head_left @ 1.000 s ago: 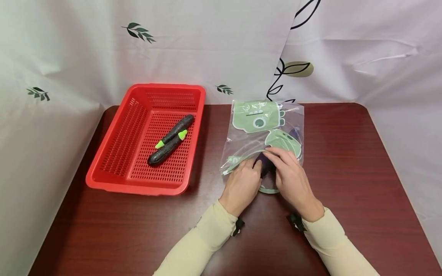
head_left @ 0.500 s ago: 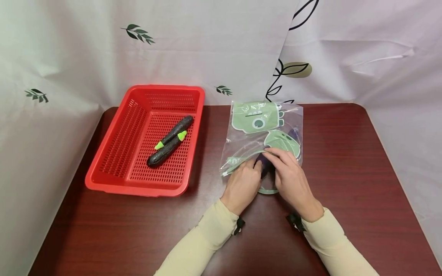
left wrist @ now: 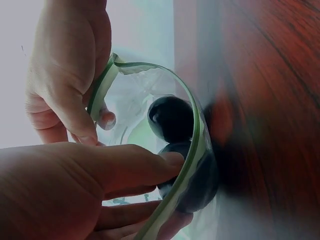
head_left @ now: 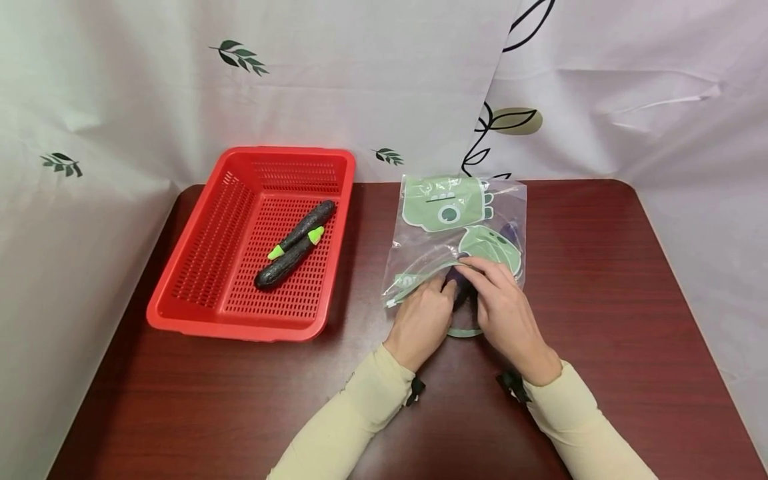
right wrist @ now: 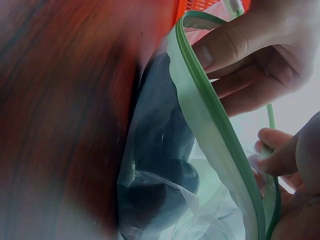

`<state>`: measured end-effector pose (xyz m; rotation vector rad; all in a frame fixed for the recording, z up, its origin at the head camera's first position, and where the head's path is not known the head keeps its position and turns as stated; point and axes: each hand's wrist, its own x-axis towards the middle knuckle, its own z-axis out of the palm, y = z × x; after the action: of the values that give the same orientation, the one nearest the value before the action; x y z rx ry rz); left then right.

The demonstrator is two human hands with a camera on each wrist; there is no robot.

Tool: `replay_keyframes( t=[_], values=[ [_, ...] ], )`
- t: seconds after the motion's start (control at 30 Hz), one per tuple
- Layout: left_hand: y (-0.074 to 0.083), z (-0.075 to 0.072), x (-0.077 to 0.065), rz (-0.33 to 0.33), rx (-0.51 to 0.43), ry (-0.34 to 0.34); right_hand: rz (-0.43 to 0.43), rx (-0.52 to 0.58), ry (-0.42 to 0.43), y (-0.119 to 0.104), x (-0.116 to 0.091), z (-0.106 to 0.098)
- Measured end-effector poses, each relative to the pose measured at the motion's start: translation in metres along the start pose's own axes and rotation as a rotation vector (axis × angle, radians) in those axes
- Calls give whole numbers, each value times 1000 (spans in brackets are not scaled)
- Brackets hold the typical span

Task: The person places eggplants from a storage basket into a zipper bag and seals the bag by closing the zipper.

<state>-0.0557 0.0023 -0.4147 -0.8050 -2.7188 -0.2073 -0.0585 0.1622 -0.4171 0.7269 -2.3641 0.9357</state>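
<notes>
A clear zip bag point(head_left: 420, 250) with green cartoon prints lies on the table, its mouth held up toward the person. My left hand point(head_left: 422, 321) reaches into that mouth; its thumb and fingers grip the end of a dark purple eggplant point(left wrist: 192, 192) inside. Close beside it in the left wrist view is a second dark eggplant point(left wrist: 169, 119), also in the bag. My right hand point(head_left: 510, 313) pinches the upper edge of the bag's green-lined opening point(right wrist: 220, 125). The far ends of the eggplants show only faintly through the plastic.
A red perforated basket point(head_left: 245, 328) stands left of the bag. In it lie two dark cucumbers, one farther back point(head_left: 311, 223) and one nearer point(head_left: 282, 269), both with bright green ends. A white patterned cloth point(head_left: 360, 80) hangs behind the brown table point(head_left: 600, 300).
</notes>
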Motion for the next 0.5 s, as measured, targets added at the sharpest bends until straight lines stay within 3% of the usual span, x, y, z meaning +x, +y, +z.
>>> replay_keyframes(
  t=[0.5],
  values=[
    [-1,-6,0,10,-37,-32,9,-5,-6,0,0,-1]
  ],
)
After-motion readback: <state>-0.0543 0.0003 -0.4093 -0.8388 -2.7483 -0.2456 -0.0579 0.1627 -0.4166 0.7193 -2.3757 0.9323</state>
